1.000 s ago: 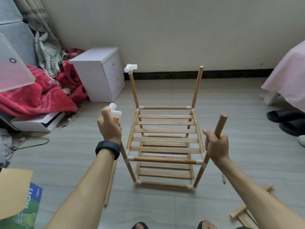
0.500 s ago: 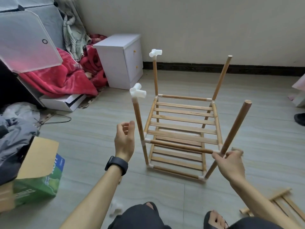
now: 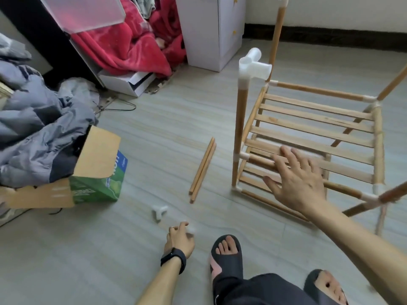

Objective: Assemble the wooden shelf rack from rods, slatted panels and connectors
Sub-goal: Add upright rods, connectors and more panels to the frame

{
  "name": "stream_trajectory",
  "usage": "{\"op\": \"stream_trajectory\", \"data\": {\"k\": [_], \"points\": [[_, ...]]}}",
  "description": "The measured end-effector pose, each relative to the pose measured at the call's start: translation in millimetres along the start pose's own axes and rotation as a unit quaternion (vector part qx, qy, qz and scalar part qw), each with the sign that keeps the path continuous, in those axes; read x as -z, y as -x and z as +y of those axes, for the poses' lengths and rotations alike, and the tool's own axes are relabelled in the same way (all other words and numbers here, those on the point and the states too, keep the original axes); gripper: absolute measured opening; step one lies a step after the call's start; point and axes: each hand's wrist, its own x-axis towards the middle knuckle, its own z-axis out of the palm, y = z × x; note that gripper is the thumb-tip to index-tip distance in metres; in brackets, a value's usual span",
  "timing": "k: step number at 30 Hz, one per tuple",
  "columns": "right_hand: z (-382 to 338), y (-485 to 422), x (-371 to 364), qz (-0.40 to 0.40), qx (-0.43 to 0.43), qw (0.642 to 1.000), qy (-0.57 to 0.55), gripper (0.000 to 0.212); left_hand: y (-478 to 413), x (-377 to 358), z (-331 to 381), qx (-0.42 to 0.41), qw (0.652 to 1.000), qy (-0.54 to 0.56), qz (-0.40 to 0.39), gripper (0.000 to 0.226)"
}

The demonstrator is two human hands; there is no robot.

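Low on the floor, the left hand curls its fingers near a connector, hold unclear, while the right hand, fingers spread and empty, may leave the rack free to topple.

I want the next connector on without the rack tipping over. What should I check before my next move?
1. Spare connector in reach: ok; a loose connector lies on the floor just beyond the left hand.
2. Left hand's grip: cannot tell; its fingers curl beside a blurred white thing.
3. Rack steadied: cannot tell; the right hand is open in front of the rack, contact unclear.
4. Near left post capped: ok; a fitted connector sits on top.
5. Spare rods: ok; two lie side by side left of the rack.
6. Right posts, tops: cannot tell; out of view.
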Motion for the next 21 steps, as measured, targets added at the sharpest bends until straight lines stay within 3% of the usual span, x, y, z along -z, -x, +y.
{"op": "stream_trajectory", "data": {"k": [3, 8, 11, 15, 18, 21], "points": [[-0.5, 3.4, -10.3, 0.043, 0.008, 0.999, 0.008, 0.066, -9.2, -10.5, -4.6, -0.010, 1.000, -0.015, -0.020, 0.052], [0.6, -4.0, -14.5, 0.035, 0.009, 0.999, 0.014, 0.068, -21.7, -21.1, -0.7, -0.020, 0.999, -0.032, -0.013, 0.023], [0.7, -3.8, -15.3, 0.028, 0.015, 0.999, 0.023, 0.071, -20.8, -20.1, 8.9, -0.056, 0.997, -0.008, -0.042, 0.022], [0.0, -4.8, -4.1, -0.054, 0.009, 0.998, -0.001, 0.080, -5.7, -0.6, 56.8, -0.154, 0.982, 0.089, -0.066, 0.029], [3.4, -11.3, 15.2, -0.156, 0.003, 0.984, -0.088, 0.089, 21.1, 25.6, 102.7, -0.241, 0.957, 0.140, -0.075, 0.035], [10.9, -14.8, 51.9, -0.231, -0.031, 0.937, -0.259, 0.062, 59.3, 62.3, 153.0, -0.348, 0.921, 0.160, -0.070, 0.060]]}}
